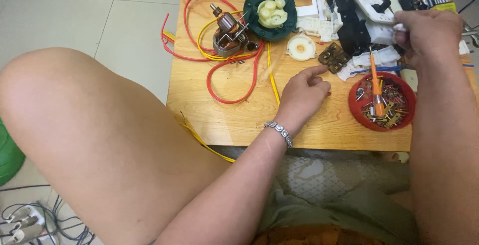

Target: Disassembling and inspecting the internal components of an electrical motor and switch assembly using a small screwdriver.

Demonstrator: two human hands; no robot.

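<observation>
Brown circuit piece [333, 58] sits on the wooden table [234, 110], towards the far right of the bare wood, and the left hand [304, 93] is right by it, forefinger stretched out with the tip just short of its near left edge, the other fingers curled under and holding nothing. Big picture first: the table fills the far half of the view, a bare knee looming at near left. Far right, a heap of black and white plastic parts [366, 13], and the right hand [429, 33] is up against it, fingers pinched shut on a small white part [399, 27]. Near that, a red bowl [406, 118] full of small metal bits, an orange-handled screwdriver [375, 83] propped in it. Far centre, a dark green round housing [257, 23] with a pale gear block inside, and left of it a copper-wound motor [227, 35] tangled in red wires [219, 83] and yellow wires [272, 78]. Smaller still, a white disc [301, 47] lies just left of the circuit piece.
</observation>
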